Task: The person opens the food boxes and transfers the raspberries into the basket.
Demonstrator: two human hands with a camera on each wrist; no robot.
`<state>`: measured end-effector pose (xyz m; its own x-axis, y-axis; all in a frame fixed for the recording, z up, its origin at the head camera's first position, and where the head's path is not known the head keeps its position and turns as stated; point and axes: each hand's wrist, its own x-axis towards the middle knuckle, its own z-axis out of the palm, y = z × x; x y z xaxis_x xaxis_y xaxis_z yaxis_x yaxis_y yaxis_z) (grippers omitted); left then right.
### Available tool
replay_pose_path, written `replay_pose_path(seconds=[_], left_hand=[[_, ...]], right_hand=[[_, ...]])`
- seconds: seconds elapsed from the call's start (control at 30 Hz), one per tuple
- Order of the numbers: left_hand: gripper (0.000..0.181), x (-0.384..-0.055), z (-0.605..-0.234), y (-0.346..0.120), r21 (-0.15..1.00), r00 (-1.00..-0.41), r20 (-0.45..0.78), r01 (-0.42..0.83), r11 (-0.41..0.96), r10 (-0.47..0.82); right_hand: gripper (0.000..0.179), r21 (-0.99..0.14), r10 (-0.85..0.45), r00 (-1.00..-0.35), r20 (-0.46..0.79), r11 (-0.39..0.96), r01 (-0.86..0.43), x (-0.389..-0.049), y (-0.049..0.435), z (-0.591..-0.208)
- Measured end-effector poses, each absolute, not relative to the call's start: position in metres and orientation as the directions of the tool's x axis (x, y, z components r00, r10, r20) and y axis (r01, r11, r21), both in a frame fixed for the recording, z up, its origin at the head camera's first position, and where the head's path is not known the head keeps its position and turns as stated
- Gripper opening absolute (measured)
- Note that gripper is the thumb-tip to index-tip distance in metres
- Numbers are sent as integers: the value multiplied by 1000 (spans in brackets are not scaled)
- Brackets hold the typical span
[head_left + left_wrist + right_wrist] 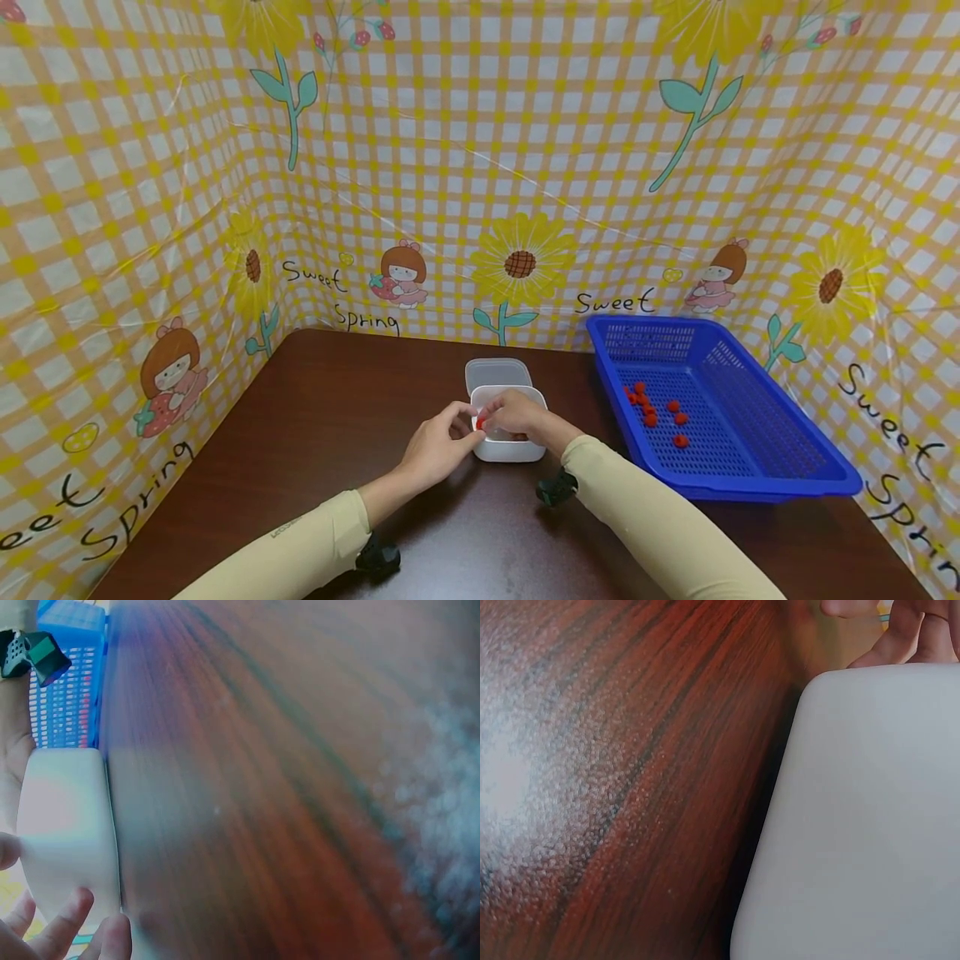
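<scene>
A white lidded container [510, 452] stands on the table with its lid [497, 373] folded back behind it. My left hand [438, 442] grips the container's left side, thumb near the front corner and fingers toward the back; in the left wrist view, its fingers [69, 919] lie against the white wall. My right hand [517, 414] reaches over the rim from the right, fingertips down inside. It pinches a red raspberry [481, 422] at the container's left inner side, close to the left thumb. In the right wrist view the container's outer wall [877, 810] hides most of the right hand's work.
A blue perforated basket [720, 417] stands on the right of the dark wood table [322, 417], with several loose raspberries [650, 419] toward its left. Checked cloth [450, 167] walls enclose the table at the back and sides.
</scene>
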<state>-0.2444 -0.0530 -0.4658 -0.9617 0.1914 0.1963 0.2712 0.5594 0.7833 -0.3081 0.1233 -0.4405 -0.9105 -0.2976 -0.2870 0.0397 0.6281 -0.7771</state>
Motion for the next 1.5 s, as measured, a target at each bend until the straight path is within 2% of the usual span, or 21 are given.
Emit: replay_pose_path(seconds=[0.5, 0.7, 0.9, 1.5], left_hand=[[33, -244, -466, -53, 787, -964, 196, 262, 558, 177], [33, -246, -467, -51, 781, -965, 189, 259, 568, 180], [33, -246, -465, -52, 785, -965, 191, 260, 563, 180], [29, -245, -464, -52, 805, -969, 171, 243, 541, 180]], right_hand=[[17, -760, -246, -923, -297, 646, 72, -309, 122, -434], [17, -785, -270, -905, -329, 612, 103, -311, 128, -425], [20, -796, -302, -899, -316, 600, 78, -312, 136, -410], [29, -831, -307, -917, -255, 555, 45, -316, 200, -352]])
